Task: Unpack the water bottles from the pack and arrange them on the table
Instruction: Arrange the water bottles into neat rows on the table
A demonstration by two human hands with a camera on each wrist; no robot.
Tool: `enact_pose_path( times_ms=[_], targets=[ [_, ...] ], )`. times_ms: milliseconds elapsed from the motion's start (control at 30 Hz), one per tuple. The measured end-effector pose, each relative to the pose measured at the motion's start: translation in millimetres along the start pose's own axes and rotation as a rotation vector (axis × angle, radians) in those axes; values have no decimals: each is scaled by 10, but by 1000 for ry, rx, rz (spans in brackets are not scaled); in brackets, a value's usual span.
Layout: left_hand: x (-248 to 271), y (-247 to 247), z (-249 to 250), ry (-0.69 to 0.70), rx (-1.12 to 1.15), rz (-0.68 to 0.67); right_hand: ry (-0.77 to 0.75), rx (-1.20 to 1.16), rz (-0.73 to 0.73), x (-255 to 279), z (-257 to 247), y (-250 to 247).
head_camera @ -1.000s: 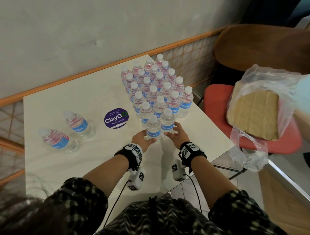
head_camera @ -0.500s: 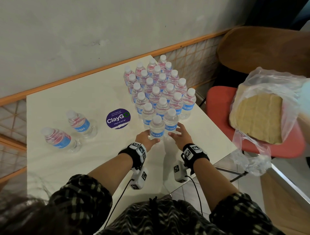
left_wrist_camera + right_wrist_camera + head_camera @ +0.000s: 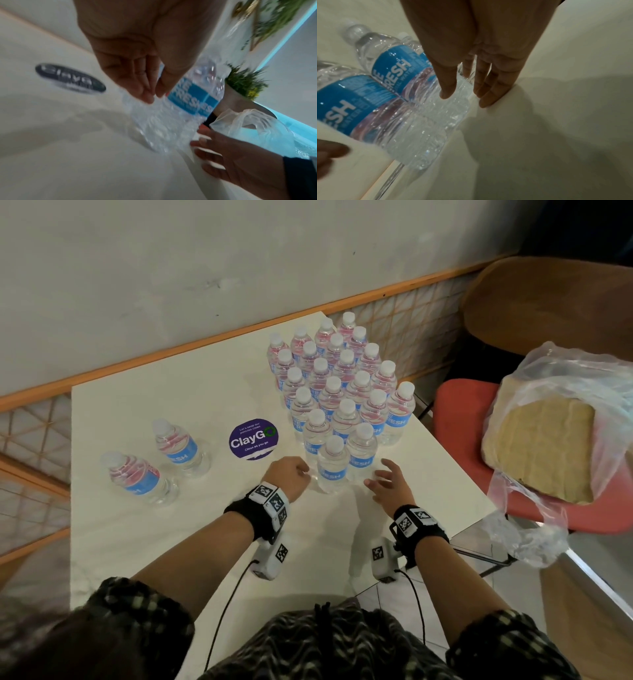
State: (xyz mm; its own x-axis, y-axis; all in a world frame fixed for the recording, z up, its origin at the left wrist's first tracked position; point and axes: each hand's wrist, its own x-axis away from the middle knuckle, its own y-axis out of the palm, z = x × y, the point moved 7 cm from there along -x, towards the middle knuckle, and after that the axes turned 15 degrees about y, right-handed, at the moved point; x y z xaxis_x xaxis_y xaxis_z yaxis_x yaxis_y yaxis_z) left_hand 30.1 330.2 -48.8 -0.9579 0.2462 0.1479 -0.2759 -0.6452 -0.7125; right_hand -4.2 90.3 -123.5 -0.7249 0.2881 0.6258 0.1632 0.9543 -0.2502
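Standing upright — front bottle (image 3: 332, 469) clear, blue label | hands flanking

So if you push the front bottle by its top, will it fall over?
Probably. The front bottle stands tall on a small base, so a push at its cap likely tips it. It looks full, so it should feel heavy for its size. Falling backward, it would likely knock the packed bottles behind.

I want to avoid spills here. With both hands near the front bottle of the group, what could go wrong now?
1. The bottles stand packed together; a push from the left hand on the front bottle could topple its neighbours.
2. The group's right-most bottle stands near the table edge; a shove from the right hand might send it off.
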Motion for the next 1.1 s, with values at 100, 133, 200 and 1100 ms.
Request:
enact_pose_path(
  times_ms=[100,133,200,1100],
  targets=[
    [95,-750,27,129,-38,421,6,-15,17,-29,46,-46],
    [167,-1024,23,178,-86,592,10,-21,17,-36,52,-48],
    [298,-1448,-89,182,-229,842,23,-44,16,-44,64,-50],
    [477,-296,990,399,-179,-251,-172,532,-270,776,107,694]
  ],
)
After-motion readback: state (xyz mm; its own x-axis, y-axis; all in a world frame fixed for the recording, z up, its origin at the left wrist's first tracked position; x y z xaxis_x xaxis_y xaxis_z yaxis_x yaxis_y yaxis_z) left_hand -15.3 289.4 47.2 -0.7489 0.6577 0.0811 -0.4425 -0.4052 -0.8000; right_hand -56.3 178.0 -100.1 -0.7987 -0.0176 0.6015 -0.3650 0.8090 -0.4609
